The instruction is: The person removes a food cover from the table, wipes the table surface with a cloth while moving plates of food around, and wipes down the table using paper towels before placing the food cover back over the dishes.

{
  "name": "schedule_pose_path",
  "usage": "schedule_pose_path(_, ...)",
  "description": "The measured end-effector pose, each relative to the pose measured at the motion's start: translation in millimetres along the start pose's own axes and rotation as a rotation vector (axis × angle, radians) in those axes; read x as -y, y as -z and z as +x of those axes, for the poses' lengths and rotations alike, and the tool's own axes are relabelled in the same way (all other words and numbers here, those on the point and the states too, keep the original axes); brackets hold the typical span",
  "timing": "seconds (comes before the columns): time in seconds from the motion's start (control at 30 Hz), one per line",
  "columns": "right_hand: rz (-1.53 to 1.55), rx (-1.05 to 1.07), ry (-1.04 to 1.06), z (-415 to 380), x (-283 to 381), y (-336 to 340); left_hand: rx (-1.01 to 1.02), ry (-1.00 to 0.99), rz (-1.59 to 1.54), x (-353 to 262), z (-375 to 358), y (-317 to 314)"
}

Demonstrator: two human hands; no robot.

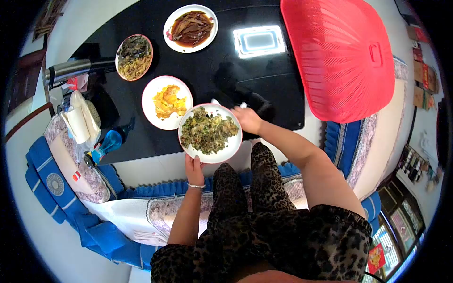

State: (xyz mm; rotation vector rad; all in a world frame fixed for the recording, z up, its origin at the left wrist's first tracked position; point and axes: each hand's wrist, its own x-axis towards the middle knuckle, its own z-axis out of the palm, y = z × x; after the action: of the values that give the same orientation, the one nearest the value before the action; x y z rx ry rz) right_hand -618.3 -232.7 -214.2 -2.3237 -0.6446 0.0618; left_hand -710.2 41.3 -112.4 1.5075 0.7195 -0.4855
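A white plate (231,150) heaped with chopped greens (207,129) is held over the near edge of the black table. My left hand (194,170), with a bracelet on its wrist, grips the near rim from below. At the plate's right rim is my right hand (247,119), its fingers closed on the edge; its fingertips are partly hidden. Small white shapes show just beyond the plate, too small to name. Close beside the plate's left rim sits a pink-rimmed plate (152,119) of yellow scrambled egg (170,101).
Farther back stand a plate of dark strips in brown sauce (191,29) and a dish of mixed food (135,57). A large red mesh food cover (347,61) overhangs the table's right side. A paper roll (76,125) and blue bottle (111,140) are left. Blue-trimmed sofas (106,238) surround the table.
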Motion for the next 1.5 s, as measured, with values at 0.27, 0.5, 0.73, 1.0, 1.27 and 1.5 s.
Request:
schedule_pose_path(0.27, -0.386, -0.032, -0.406, -2.1, -86.5, 72.8, 0.081, -0.058, -0.130, -12.5, 63.2, -72.6)
schedule_pose_path(0.5, -0.296, -0.356, -0.570, 53.9, -125.2, 98.1, 0.061, -0.072, -0.134, -17.7, 89.5, -109.4)
schedule_pose_path(0.73, -0.271, -0.141, -0.543, -113.0, -33.3, 47.1, 0.061, -0.094, -0.098, -20.4, 128.6, -117.1)
schedule_pose_path(1.0, -0.063, -0.233, -0.615, -126.2, -21.9, 64.8, 0.045, -0.088, 0.020, -22.2, 139.5, -117.1)
schedule_pose_path(1.27, -0.069, -1.392, -1.338, -260.7, -57.4, 99.2, -0.124, 0.213, -0.053, -11.4, 89.1, -144.3)
schedule_pose_path(1.5, 1.406, -1.636, -1.134, -309.2, -134.8, 184.9, 0.218, 0.372, 0.110, -8.7, 25.5, -218.7)
